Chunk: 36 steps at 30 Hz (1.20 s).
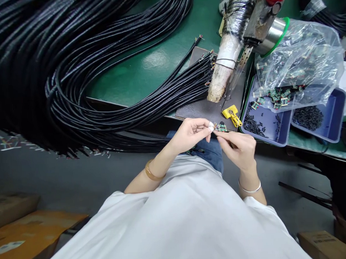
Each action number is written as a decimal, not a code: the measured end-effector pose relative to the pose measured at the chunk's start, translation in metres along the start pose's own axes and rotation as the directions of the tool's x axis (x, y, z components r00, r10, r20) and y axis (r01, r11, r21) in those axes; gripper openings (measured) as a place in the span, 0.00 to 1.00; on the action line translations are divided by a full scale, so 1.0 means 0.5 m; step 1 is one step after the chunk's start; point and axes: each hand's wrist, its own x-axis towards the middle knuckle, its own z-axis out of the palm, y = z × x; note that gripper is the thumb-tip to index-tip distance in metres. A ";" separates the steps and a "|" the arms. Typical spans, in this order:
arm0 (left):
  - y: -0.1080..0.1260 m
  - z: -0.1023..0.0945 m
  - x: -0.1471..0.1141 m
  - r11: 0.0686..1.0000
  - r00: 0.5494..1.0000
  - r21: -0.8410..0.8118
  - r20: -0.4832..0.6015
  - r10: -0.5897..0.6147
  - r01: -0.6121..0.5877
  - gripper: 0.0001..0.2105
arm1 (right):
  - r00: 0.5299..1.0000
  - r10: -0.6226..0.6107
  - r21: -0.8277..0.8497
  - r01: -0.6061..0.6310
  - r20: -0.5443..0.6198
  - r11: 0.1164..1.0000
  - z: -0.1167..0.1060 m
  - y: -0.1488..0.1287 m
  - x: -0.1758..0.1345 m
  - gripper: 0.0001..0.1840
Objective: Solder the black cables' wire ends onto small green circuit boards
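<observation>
My left hand (192,134) is closed in a pinch, a white covering on a fingertip. Short coloured wires (215,125) of a black cable stick out of its fingertips. Just right of them is a small green circuit board (222,127) with a black part on top; whether the wires join it I cannot tell. My right hand (239,147) reaches in from the right, its fingers closed together just below the board. What they grip is hidden. A yellow plastic clip-like tool (232,115) lies beyond the right hand on a dark mat (195,109).
A bundle of black cables (148,107) covers the left side. A clamped soldering iron (243,62) and a wrapped tube (223,70) hang over the mat. At right, blue trays (283,139) hold small black pieces; a plastic bag (311,56) spills circuit boards. Cardboard boxes (36,233) stand below.
</observation>
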 end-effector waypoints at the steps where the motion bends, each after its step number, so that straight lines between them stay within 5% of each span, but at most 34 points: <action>1: 0.001 0.001 0.000 1.000 1.000 0.007 0.006 0.008 -0.008 0.11 | 0.998 0.017 -0.017 -0.018 -0.062 1.000 -0.003 0.000 0.000 0.12; 4: 0.003 0.002 0.000 0.999 1.000 0.051 0.019 0.005 -0.006 0.12 | 0.990 0.059 -0.060 -0.067 -0.126 0.996 -0.013 0.002 0.005 0.18; 11: 0.002 0.003 -0.002 0.994 0.996 0.103 0.078 -0.054 0.046 0.12 | 0.973 0.140 0.076 -0.156 0.183 0.985 -0.021 0.011 0.028 0.12; 19: -0.007 0.000 -0.003 0.992 0.998 0.126 0.056 -0.037 0.029 0.11 | 0.913 0.342 0.180 -0.384 0.223 0.906 -0.019 0.014 0.022 0.08; 29: -0.033 0.027 0.003 0.992 0.992 0.126 -0.122 0.043 -0.028 0.09 | 0.946 0.309 0.005 -0.311 0.104 0.950 0.004 -0.006 0.010 0.05; 36: -0.010 0.043 -0.001 0.988 0.988 0.151 -0.145 0.049 -0.027 0.06 | 0.865 0.464 0.282 -0.501 0.190 0.818 -0.004 -0.010 0.023 0.07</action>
